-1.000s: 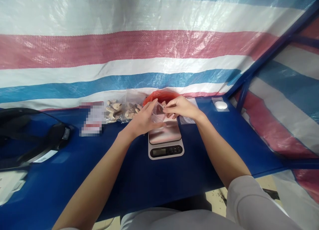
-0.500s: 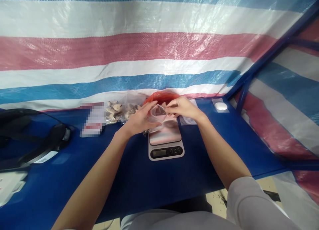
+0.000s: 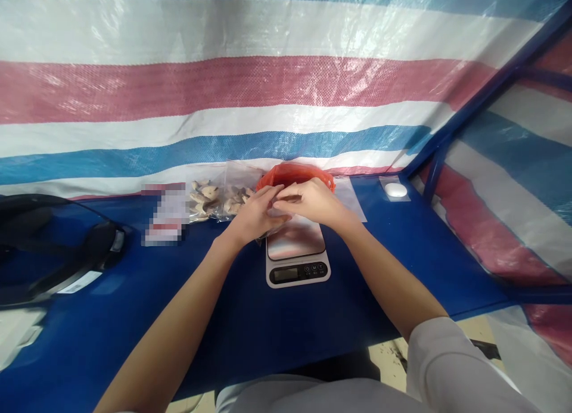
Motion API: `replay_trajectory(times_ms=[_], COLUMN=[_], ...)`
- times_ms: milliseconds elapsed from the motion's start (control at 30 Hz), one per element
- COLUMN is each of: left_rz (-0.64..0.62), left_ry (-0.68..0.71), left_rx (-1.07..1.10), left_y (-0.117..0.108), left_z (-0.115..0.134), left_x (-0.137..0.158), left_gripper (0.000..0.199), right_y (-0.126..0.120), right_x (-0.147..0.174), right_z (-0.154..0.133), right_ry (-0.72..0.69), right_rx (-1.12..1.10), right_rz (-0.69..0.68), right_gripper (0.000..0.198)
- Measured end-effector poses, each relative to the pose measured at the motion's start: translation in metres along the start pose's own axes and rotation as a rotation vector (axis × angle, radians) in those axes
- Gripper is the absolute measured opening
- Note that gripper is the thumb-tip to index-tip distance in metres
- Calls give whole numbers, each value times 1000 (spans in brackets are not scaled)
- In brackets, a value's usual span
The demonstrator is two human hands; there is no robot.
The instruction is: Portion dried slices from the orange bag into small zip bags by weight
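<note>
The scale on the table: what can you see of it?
The scale has a white body, a shiny, metal-looking plate and a dark front panel with a display and three round buttons. It lies flat on the blue table. The left hand and right hand hide its far end; contact is unclear.

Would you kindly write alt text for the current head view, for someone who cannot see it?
A person's left hand holds a clear plastic bag, the right hand close against it, near the back of a digital scale on a blue table. Behind is a red bag; to the left, clear bags of pale pieces, before a striped tarp.
</note>
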State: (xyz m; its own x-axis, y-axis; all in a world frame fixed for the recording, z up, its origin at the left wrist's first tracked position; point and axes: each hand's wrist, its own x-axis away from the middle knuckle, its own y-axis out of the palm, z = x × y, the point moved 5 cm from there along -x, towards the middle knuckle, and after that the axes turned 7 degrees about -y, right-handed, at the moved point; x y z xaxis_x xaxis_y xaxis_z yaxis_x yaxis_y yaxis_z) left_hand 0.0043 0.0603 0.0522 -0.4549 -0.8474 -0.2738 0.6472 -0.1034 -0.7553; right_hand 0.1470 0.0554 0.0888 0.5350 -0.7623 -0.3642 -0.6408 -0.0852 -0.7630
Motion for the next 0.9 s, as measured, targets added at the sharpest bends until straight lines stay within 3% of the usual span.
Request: replay_trajectory(times_ms=[367,567,700,900], left_rz=[16,20,3,10], left_ry=[-23,-82,-83,-111], left_rx=[-48,21,68,44], left_y=[1,-7,-14,-14], left_z=[-8,-14,-12,-10], left_x=[-1,-1,-1,0], left_gripper=[66,71,59,49], right_y=[14,3,-3,-1], right_x=[-1,2,4,3], right_z=[10,16,27,27], right_ry=[15,-60,-28,19], right_rx=[170,-201,-438,-431], right_rz=[-45,15,66,46], right_gripper=[22,17,15,24])
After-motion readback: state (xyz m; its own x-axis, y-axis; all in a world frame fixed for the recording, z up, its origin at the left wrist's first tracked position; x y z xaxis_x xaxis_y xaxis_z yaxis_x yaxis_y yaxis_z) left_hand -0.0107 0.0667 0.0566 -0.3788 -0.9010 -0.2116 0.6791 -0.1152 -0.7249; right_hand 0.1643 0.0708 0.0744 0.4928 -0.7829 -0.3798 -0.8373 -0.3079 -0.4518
